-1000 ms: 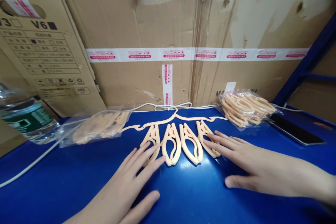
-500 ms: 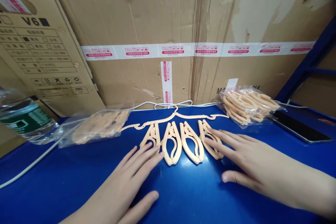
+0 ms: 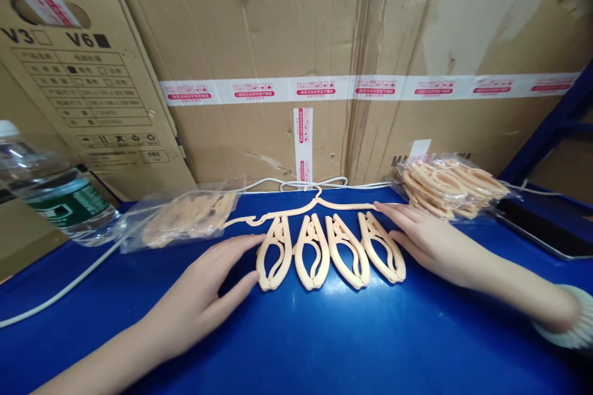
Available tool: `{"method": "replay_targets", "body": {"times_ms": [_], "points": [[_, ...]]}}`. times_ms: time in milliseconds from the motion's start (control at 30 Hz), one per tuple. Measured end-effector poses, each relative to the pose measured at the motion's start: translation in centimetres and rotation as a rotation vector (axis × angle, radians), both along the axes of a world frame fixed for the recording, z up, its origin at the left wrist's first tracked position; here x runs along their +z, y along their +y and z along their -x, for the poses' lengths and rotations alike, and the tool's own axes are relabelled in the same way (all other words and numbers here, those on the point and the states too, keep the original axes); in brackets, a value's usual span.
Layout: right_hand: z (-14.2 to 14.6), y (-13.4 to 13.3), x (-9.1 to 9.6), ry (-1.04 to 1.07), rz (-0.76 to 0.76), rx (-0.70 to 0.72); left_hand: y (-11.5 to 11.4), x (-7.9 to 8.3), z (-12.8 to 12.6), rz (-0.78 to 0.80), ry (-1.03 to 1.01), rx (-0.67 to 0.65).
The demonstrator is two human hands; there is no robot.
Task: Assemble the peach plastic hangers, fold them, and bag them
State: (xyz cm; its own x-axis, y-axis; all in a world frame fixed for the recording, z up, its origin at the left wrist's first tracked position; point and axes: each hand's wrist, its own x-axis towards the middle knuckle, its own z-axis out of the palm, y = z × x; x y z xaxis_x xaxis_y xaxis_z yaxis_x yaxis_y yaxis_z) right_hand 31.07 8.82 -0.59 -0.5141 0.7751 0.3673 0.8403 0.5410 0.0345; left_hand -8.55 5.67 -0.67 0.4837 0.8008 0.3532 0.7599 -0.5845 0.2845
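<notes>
An unfolded peach plastic clothes hanger (image 3: pixel 345 204) lies at the back of the blue table, its hook toward the cardboard. In front of it is a row of several folded hangers, fanned slightly. Beside the leftmost folded hanger (image 3: pixel 261 268) is my left hand (image 3: pixel 204 287), thumb and fingers apart at its left edge. Whether they touch it, I cannot tell. My right hand (image 3: pixel 430 241) has its fingers stretched over the right end of the unfolded hanger, next to the rightmost folded hanger (image 3: pixel 397 259). Neither hand grips anything.
A clear bag of folded hangers (image 3: pixel 185 219) lies at left, another bagged stack (image 3: pixel 445 185) at right. A water bottle (image 3: pixel 65 197) leans at far left beside a white cable (image 3: pixel 78 284). A black phone (image 3: pixel 546 231) rests at right. Large cardboard (image 3: pixel 259 148) stands behind.
My left hand has moved left, off the leftmost folded hanger to its side. My right hand has shifted off the rightmost one, toward the unfolded hanger's right end. The view has shifted slightly left.
</notes>
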Motion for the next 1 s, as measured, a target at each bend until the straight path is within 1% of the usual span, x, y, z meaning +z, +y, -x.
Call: {"method": "replay_targets", "body": {"times_ms": [100,167,267,367,433,567,667,833,1000], "points": [[-0.2,0.9,-1.0,0.072,0.072,-0.030,0.9,-0.3,0.4,0.062,-0.024,0.046],[-0.4,1.6,-1.6,0.095,0.098,-0.042,1.2,-0.6,0.5,0.077,-0.046,0.079],[-0.8,2.6,-2.2,0.123,0.114,-0.053,1.2,-0.9,0.6,0.068,-0.062,0.092],[-1.0,3.3,-2.5,0.134,0.117,-0.066,1.1,-1.0,0.6,0.036,-0.052,0.076],[-1.0,3.6,-2.5,0.131,0.115,-0.052,1.2,-0.9,0.6,0.003,-0.028,0.051],[-0.7,4.1,-2.2,0.146,0.114,0.018,1.3,-0.9,0.5,-0.074,0.021,-0.005],[-0.4,4.5,-2.0,0.153,0.118,0.063,1.3,-0.8,0.5,-0.090,0.035,-0.016],[-0.4,4.9,-1.5,0.200,0.075,0.019,1.0,-0.8,0.7,-0.116,0.031,-0.008],[0.2,4.5,-1.1,0.237,0.140,0.009,0.4,-0.6,0.5,-0.134,0.020,-0.029]]}}
